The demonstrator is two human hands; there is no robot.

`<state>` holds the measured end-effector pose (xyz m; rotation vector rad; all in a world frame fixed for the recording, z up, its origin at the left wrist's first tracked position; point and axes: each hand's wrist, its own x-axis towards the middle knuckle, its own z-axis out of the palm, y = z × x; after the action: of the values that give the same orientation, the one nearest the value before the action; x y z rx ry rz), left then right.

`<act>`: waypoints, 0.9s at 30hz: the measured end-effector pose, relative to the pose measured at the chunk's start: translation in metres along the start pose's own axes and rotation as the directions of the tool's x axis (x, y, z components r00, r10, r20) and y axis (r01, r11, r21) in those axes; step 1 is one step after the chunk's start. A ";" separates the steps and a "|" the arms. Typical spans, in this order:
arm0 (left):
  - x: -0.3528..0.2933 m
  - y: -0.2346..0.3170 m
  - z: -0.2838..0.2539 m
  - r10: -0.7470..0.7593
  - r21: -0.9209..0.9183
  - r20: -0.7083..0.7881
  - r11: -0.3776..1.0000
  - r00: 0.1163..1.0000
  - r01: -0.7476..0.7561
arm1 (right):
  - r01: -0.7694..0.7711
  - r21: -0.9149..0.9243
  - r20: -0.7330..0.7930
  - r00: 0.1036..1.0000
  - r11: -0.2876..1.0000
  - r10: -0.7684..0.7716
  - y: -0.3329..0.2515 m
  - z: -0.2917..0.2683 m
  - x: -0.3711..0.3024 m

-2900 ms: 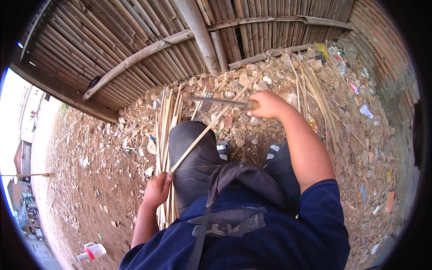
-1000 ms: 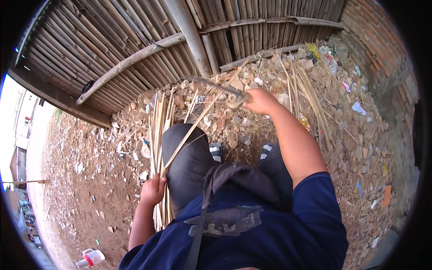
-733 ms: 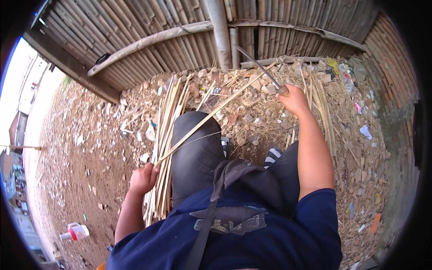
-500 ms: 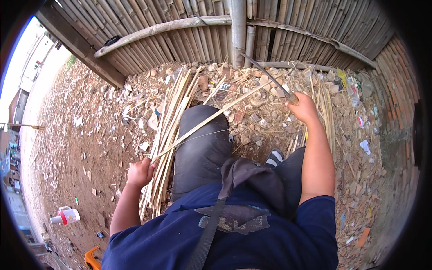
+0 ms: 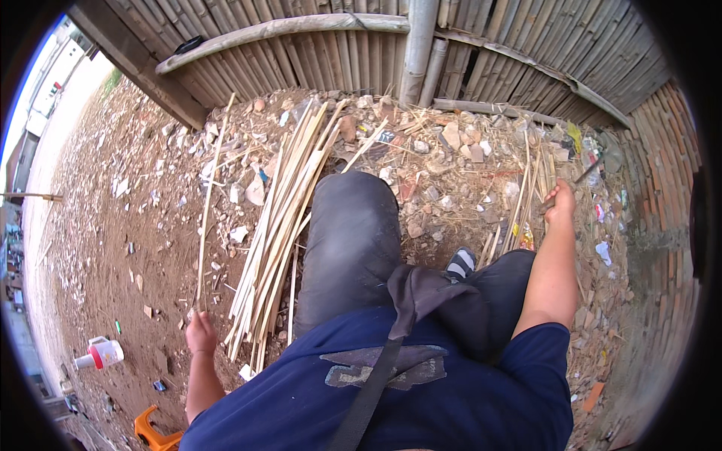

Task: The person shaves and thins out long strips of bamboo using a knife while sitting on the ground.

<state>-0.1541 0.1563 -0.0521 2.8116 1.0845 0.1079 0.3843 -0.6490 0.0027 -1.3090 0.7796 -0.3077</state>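
My left hand [image 5: 200, 333] is closed around the lower end of a long, thin bamboo strip [image 5: 210, 199], which points away from me, left of the pile. My right hand [image 5: 560, 204] grips a long-bladed knife [image 5: 589, 171] out to the right; its dark blade points up and to the right. Between my left hand and my knee lies a loose bundle of pale split bamboo strips [image 5: 280, 225] on the ground. A smaller group of bamboo strips [image 5: 530, 180] lies beside my right hand.
A bamboo wall [image 5: 301, 68] with a post [image 5: 418, 52] closes off the far side; a brick wall [image 5: 665, 150] stands at the right. Stones and litter cover the dirt ground [image 5: 128, 248]. A white jug with a red band [image 5: 101, 352] and an orange object [image 5: 154, 430] sit lower left.
My left hand has moved left and nearer, swinging the strip off my knee to the left of the bundle. My right hand has drawn right and nearer with the knife, which now points right.
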 end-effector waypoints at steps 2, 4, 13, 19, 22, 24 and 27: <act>-0.002 0.025 0.019 -0.011 -0.068 0.055 0.998 0.998 0.015 | -0.097 0.157 0.033 0.995 0.983 0.093 0.000 0.008 -0.011; 0.003 0.041 0.042 0.102 -0.087 0.078 0.992 0.992 -0.095 | -0.103 0.114 0.041 0.994 0.988 0.099 -0.001 0.021 -0.026; 0.046 0.100 0.098 -0.047 0.082 0.489 0.997 0.871 0.007 | 0.055 -0.021 -0.023 0.998 0.998 -0.055 -0.012 0.028 -0.064; 0.073 0.122 0.142 -0.007 -0.028 0.494 0.999 0.870 0.024 | 0.061 0.068 -0.034 0.998 0.996 -0.059 -0.020 0.045 -0.087; 0.082 0.111 0.179 0.049 -0.094 0.451 0.996 0.891 -0.007 | 0.103 0.108 -0.122 0.988 0.989 -0.090 -0.034 0.065 -0.114; 0.085 0.116 0.182 0.042 -0.116 0.523 0.993 0.851 0.022 | 0.169 0.098 -0.157 0.976 0.981 -0.152 -0.038 0.068 -0.129; 0.092 0.121 0.191 0.037 -0.127 0.569 0.991 0.822 0.044 | 0.288 0.061 -0.152 0.949 0.956 -0.276 -0.058 0.069 -0.159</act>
<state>0.0154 0.1116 -0.2216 2.4529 0.8864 -0.6045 0.3291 -0.5150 0.1143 -1.3315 0.6893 -0.6618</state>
